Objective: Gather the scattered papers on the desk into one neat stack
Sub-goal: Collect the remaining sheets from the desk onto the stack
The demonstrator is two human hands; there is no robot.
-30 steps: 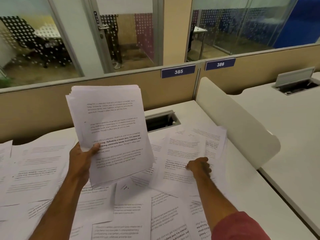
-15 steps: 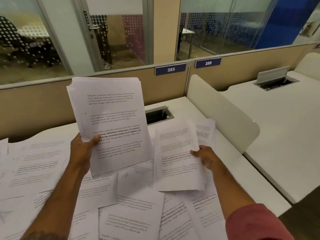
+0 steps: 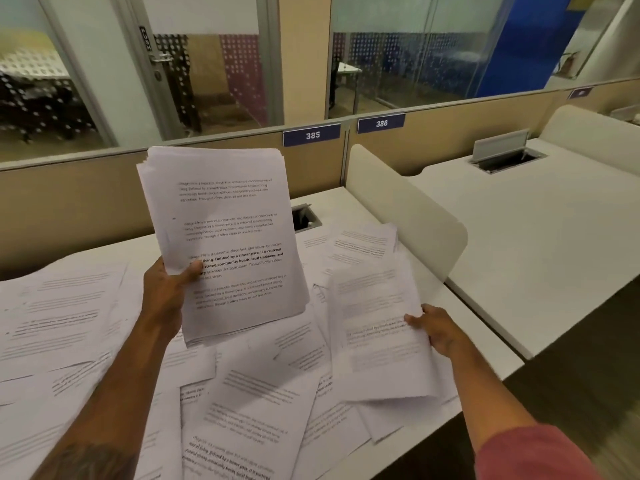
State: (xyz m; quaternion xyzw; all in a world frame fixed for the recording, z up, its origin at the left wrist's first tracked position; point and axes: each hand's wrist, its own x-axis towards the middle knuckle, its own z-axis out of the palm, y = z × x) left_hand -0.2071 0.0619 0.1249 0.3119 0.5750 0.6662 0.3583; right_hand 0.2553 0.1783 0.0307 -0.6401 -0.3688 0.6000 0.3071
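Note:
My left hand (image 3: 165, 295) grips a thick stack of printed papers (image 3: 225, 237) at its lower left edge, thumb on the front, and holds it upright above the desk. My right hand (image 3: 439, 331) pinches the right edge of a few printed sheets (image 3: 379, 336), lifted off the pile and tilted toward me. Several loose printed sheets (image 3: 256, 403) lie overlapping across the white desk (image 3: 446, 306), covering its left and middle parts.
A cream curved divider (image 3: 408, 216) stands at the desk's right side, with a neighbouring white desk (image 3: 540, 258) beyond it. An open cable hatch (image 3: 304, 218) sits behind the papers. Beige partition panels labelled 385 and 386 (image 3: 311, 135) close off the back. The desk's front right corner drops to the floor.
My right hand took hold of a few sheets at the right of the desk, lifted them and drew them toward me. The left hand kept its stack raised.

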